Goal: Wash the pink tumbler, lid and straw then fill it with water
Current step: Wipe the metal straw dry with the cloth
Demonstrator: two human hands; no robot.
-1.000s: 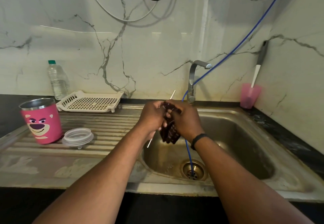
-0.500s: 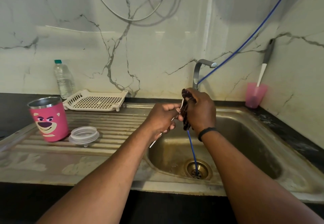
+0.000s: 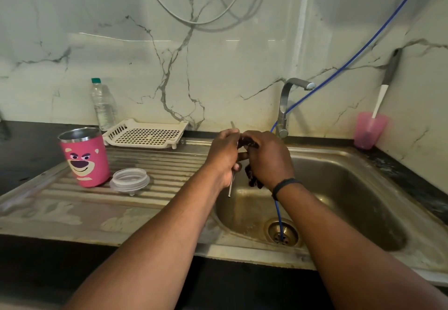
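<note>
You are holding the thin metal straw [image 3: 231,183] over the stainless steel sink [image 3: 339,188], close to its left edge, with its long axis running near upright: the top end is poking out above your knuckles and the lower end is hanging free below your palm. Your left hand [image 3: 224,158] is curling its fingers [image 3: 238,166] round the straw's middle. Your right hand [image 3: 268,159], touching the left and just to its right, is gripping a dark scrubbing cloth [image 3: 253,180] against the straw; both grips are closed tight. The next stroke is likely running along that upright axis. The pink bear-faced steel tumbler [image 3: 84,159] is standing upright on the ribbed drainboard, well to the left, with the clear round plastic lid [image 3: 129,179] lying just beside it.
</note>
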